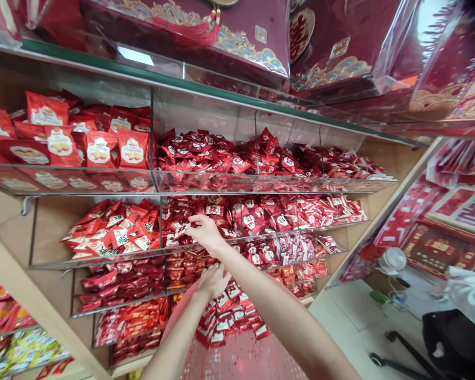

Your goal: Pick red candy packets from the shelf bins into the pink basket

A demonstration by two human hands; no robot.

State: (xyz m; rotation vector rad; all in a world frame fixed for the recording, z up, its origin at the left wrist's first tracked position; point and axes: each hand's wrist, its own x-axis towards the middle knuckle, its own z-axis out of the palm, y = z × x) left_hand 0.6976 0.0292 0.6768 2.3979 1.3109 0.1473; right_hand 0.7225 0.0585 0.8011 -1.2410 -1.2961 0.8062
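Fingers (193,221) of the right hand (206,233) are closed in a pinch on a red-and-white sachet (179,228), which lies at the front of a glass-fronted shelf bin (237,238) near the middle of the view. Just below, the left hand (212,281) reaches toward the next bin down with its fingers bunched, and I cannot tell whether they grip anything. A pink plastic basket (241,359) sits beneath both hands at six o'clock, heaped with red packets (229,316).

Around the hands, the shelves are packed with red-wrapped goods. Glossy red sweets (201,154) fill the shelf above, and larger red biscuit bags (101,150) stand at ten o'clock. Red packets with white labels (116,232) lie at nine o'clock, with darker red packs (119,279) beneath them. Maroon gift boxes (237,37) with gold patterns and a red tassel, wrapped in clear plastic, line the top shelf from twelve to two o'clock. At three o'clock, red framed displays (439,248) hang on a side rack, and a black chair (447,343) stands on the pale tile floor (352,316) at four o'clock
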